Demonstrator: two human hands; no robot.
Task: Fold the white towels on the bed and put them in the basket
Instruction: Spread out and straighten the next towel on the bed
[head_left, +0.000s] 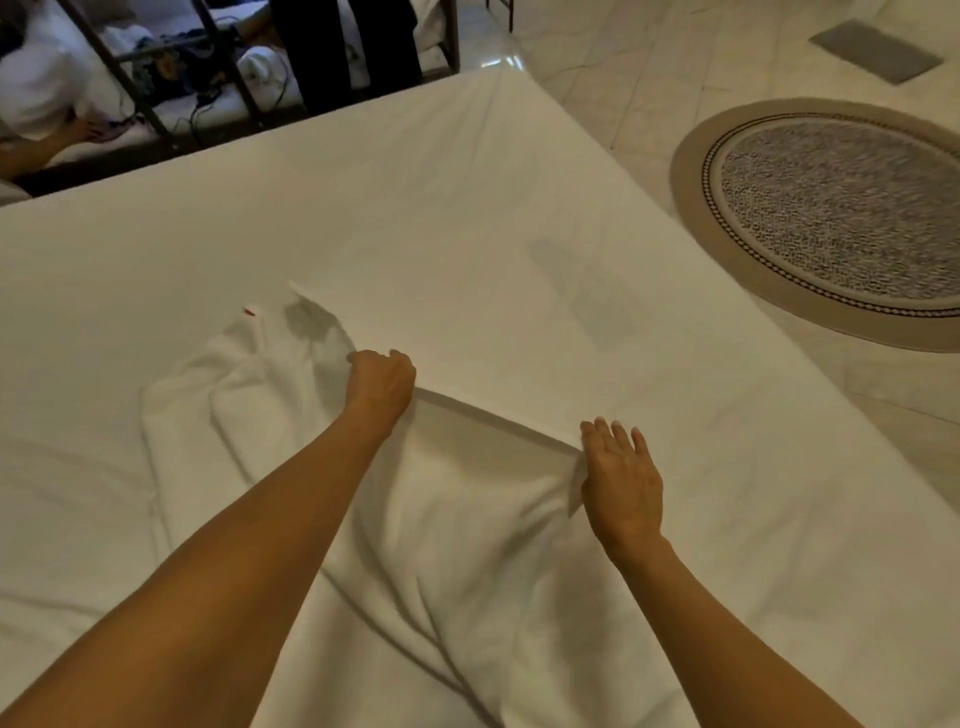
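Note:
A white towel (457, 525) lies rumpled on the white bed (363, 208) in front of me. Its far edge is lifted into a taut straight line between my two hands. My left hand (382, 382) is closed on that edge near its left end. My right hand (621, 480) holds the right corner with the thumb, its fingers spread flat above. A bunched part of white towel (208, 395) with a small red tag lies to the left. No basket is in view.
A round patterned rug (831, 218) lies on the tiled floor to the right of the bed. Beyond the bed's far edge stand a dark metal frame (156, 104), cables and white bedding. Another person's arm (47, 145) shows at the far left.

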